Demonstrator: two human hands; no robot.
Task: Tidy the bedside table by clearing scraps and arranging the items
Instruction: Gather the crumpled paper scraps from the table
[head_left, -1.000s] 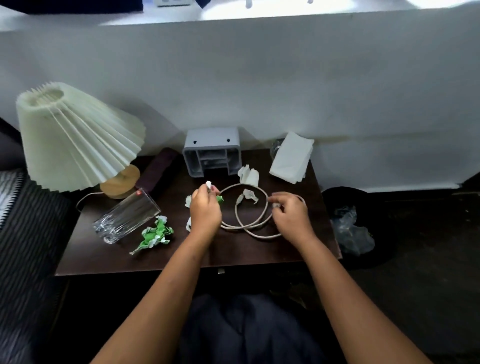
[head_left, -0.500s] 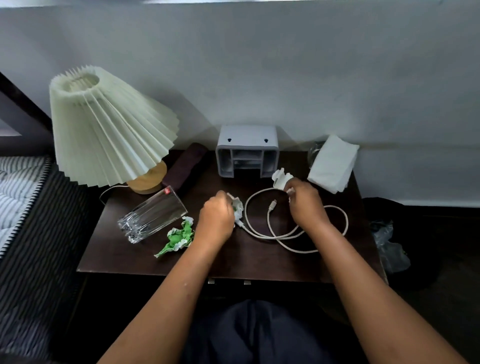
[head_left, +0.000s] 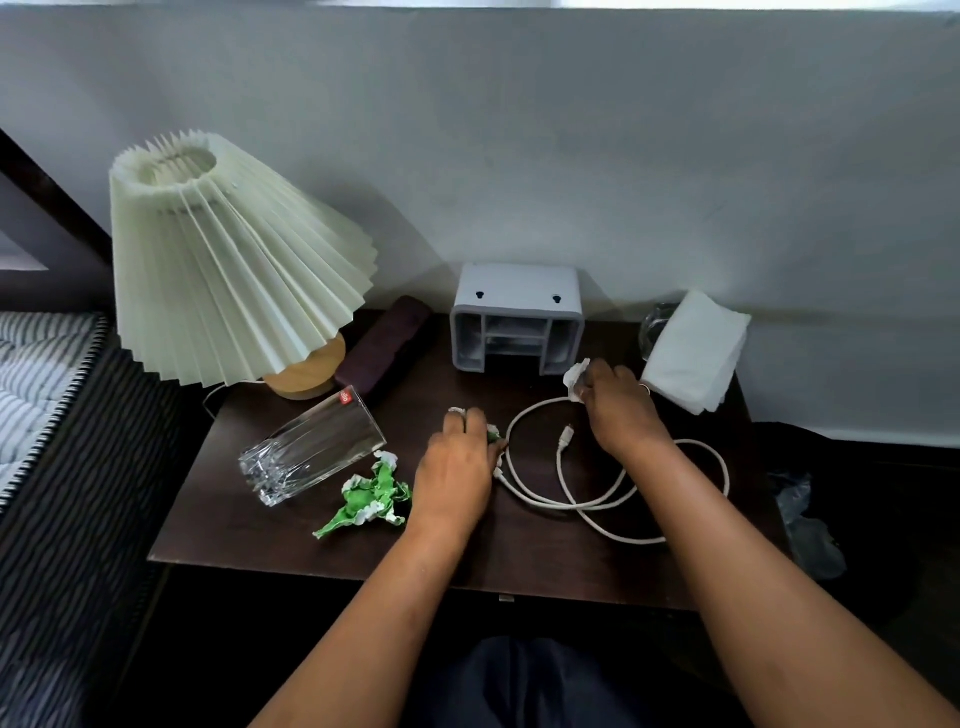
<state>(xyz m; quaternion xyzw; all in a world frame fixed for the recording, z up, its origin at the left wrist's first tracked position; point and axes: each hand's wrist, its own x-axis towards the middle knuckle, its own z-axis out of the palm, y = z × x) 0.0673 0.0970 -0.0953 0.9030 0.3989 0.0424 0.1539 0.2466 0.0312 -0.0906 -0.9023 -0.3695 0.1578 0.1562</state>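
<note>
Your right hand pinches a crumpled white scrap just in front of the grey organiser. Your left hand is curled round a small wad of paper beside the cable. Both pieces look feather-light and easily crushed, so a loose pinch should do. The green wrapper lies on the bench just left of your left hand. It looks springy and apt to unfold, so gather it whole. The glass lying on its side next to it is likely slick and breakable; take it round the middle.
</note>
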